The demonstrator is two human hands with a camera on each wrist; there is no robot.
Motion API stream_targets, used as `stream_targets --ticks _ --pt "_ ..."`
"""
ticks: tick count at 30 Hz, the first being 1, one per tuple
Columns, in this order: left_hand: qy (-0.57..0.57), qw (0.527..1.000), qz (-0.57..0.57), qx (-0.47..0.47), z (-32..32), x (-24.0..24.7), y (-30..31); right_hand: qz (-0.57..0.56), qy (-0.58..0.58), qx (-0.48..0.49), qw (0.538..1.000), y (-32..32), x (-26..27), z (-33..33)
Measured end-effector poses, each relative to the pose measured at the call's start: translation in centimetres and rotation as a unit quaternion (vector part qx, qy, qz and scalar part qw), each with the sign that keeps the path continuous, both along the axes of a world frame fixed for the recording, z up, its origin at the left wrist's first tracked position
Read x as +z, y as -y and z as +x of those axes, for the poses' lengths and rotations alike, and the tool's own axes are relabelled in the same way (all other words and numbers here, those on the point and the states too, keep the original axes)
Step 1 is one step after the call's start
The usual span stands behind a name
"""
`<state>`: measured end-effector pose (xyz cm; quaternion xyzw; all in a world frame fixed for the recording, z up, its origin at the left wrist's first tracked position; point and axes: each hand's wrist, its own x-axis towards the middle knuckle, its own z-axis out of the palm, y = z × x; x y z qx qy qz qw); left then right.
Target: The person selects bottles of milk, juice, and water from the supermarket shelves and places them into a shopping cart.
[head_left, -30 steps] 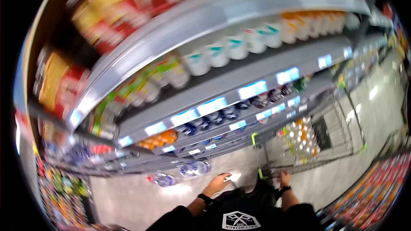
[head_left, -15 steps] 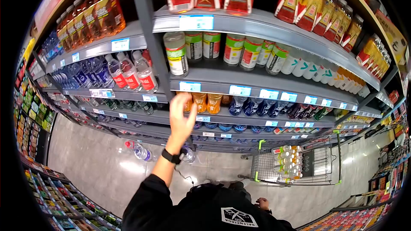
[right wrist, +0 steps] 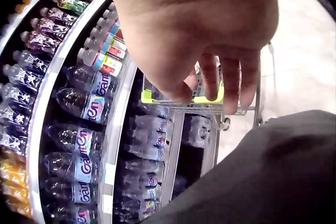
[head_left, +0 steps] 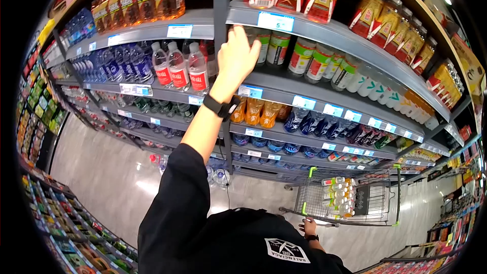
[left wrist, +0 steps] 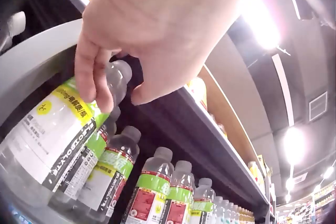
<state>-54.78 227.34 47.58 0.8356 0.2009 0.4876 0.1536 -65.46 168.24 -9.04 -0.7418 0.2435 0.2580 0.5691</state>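
Note:
My left hand [head_left: 236, 58] is raised to the shelf, right under the ledge above. In the left wrist view its fingers hang over the shoulder of a clear bottle with a white and green label [left wrist: 52, 134]. The thumb is spread on the other side of that bottle's neck. More bottles of the same kind [left wrist: 147, 195] stand beside it. Low down, my right hand [head_left: 308, 227] hangs near a shopping cart [head_left: 362, 199], its fingers loosely bent and holding nothing. Several bottles [head_left: 337, 195] lie in the cart.
Shelf edges with price tags [head_left: 275, 21] run above and below my left hand. A grey upright [head_left: 221, 5] stands just left of it. Red-labelled water bottles [head_left: 177, 73] fill the neighbouring bay. Large bottles [head_left: 220, 176] are on the floor by the bottom shelf.
My left hand has risen from waist height, past the orange bottles, to the white and green labelled ones. The right hand has come off the cart's handle area and hangs nearby. My head has turned left.

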Motion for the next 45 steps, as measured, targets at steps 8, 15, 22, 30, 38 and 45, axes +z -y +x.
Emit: stream_targets --ticks 8,15,22,30,38,45 --pt "0.084 0.986 0.121 -0.079 -0.9 0.1 4.0 0.038 0.117 0.002 0.992 -0.9 -2.4 1.4" --pt "0.226 0.911 0.242 -0.245 -3.8 -4.3 9.3 -0.054 0.350 0.164 0.921 -5.3 9.2 6.9" --pt "-0.054 0.835 -0.183 -0.517 -6.3 -16.2 23.0 -0.028 0.573 0.204 0.793 -12.4 30.0 6.3" --pt "-0.320 0.741 -0.209 -0.553 -5.6 -26.0 31.5 -0.042 0.374 0.165 0.912 -9.1 23.0 4.3" --pt "-0.623 0.571 0.001 -0.535 -3.8 -35.2 33.5 -0.018 0.233 -0.193 0.953 1.9 8.2 9.1" --pt "-0.589 0.626 -0.392 -0.328 -4.6 -47.0 32.8 -0.151 0.090 -0.356 0.918 14.4 -6.2 17.2"
